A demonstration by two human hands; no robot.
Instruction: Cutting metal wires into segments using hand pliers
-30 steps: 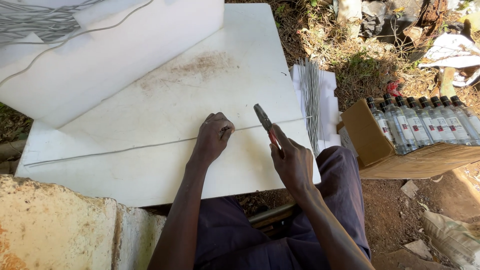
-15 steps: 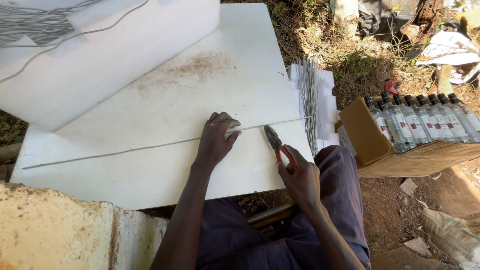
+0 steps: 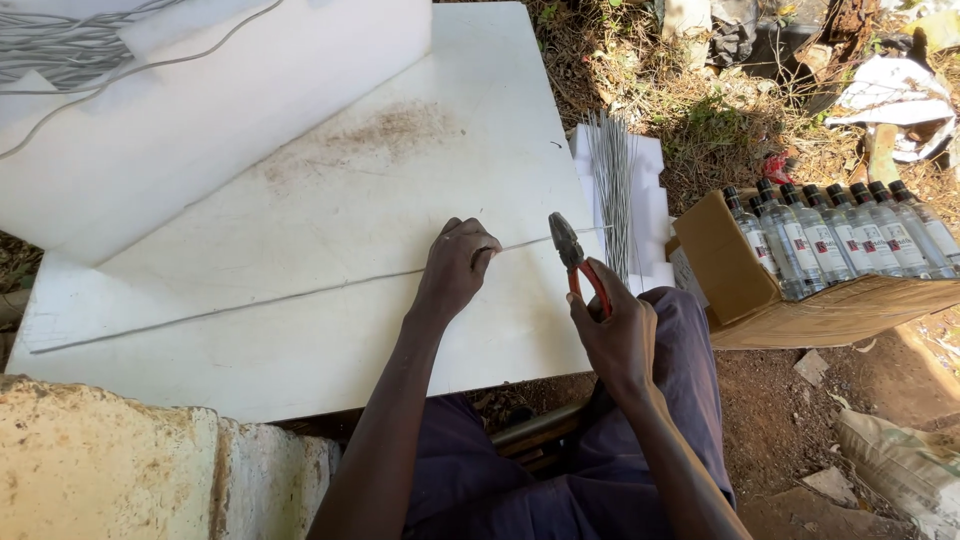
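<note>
A long thin grey wire (image 3: 250, 303) is being laid across the white counter (image 3: 330, 200), running from the lower left of the frame up to centre-right. It is looking straight, dull-metallic, v. thin against the stained white surface. Near its right end it is being pinned down by the left hand (image 3: 455, 268), fingers clenched on it. Pliers (image 3: 577, 258) w/ red handles are being gripped by the right hand (image 3: 620, 335), fingers wrapped round the handles; the grey head is being held at the wire's right end, approx. centre-right of frame; whether it is touching can't be told. A bundle of cut wire lengths (image 3: 612, 185) is being kept just right of the counter. A cardboard box (image 3: 800, 300) w/ clear bottles (image 3: 850, 235) is sitting at the right edge.
</note>
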